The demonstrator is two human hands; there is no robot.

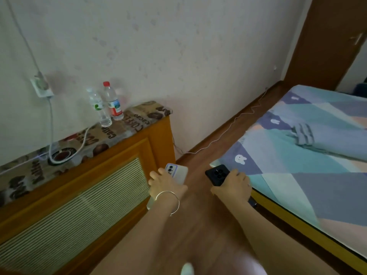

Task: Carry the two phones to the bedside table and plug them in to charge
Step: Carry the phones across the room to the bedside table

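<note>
My left hand [165, 182] grips the white phone [177, 172] just off the bench's [127, 133] right end; my right hand [234, 185] grips the black phone [216, 174] at the bed's [297, 175] near corner. A white cable [65, 155] lies coiled on the bench's top.

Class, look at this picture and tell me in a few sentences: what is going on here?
A person stands between a bed and a wooden cabinet, carrying two phones. The left hand holds a white phone; the right hand holds a black phone. Neither is plugged in yet. A white charging cable lies coiled on the cabinet top, near two water bottles.
</note>
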